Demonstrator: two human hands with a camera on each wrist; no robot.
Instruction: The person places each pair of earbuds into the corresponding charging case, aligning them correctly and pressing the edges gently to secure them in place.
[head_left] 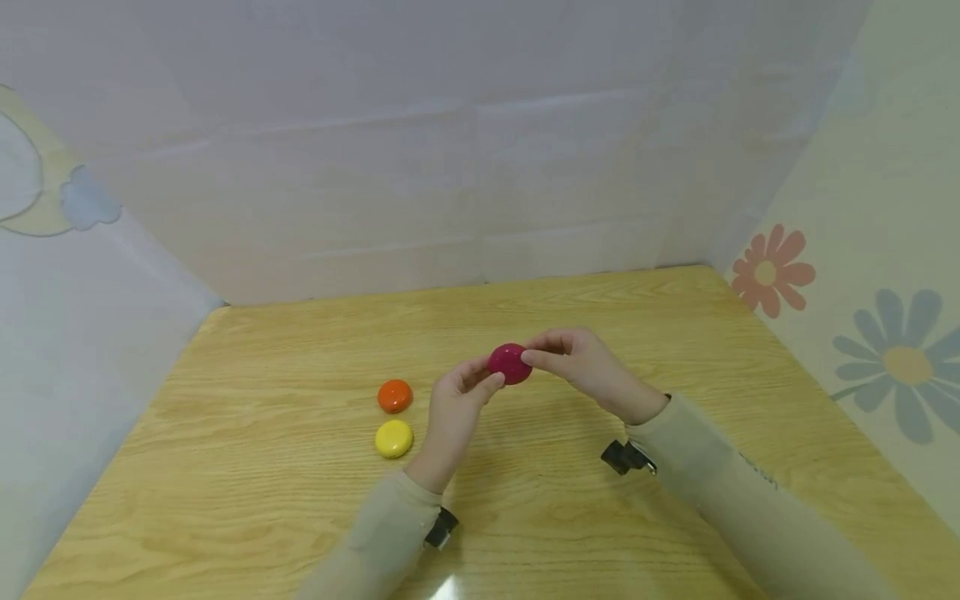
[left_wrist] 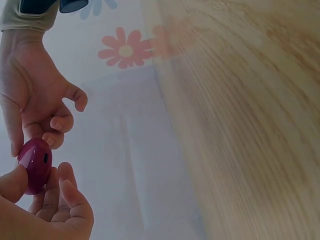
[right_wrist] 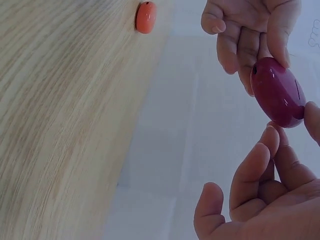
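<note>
A glossy magenta round case (head_left: 510, 364) is held up above the table between both hands. My left hand (head_left: 453, 408) pinches its left side, thumb in front. From the right, my right hand (head_left: 588, 371) pinches the opposite edge between thumb and fingers. A small dark slot shows in the rim of the magenta case (left_wrist: 36, 165) in the left wrist view. In the right wrist view a thin seam line runs along the magenta case (right_wrist: 278, 94). Left of my left hand, an orange round case (head_left: 394, 396) and a yellow round case (head_left: 393, 438) lie on the table.
The wood-grain table (head_left: 262, 500) is bordered by a pale covering (head_left: 420, 192) at the back and on both sides. Flower prints (head_left: 772, 271) decorate the right side. Each wrist carries a small black device (head_left: 628, 457).
</note>
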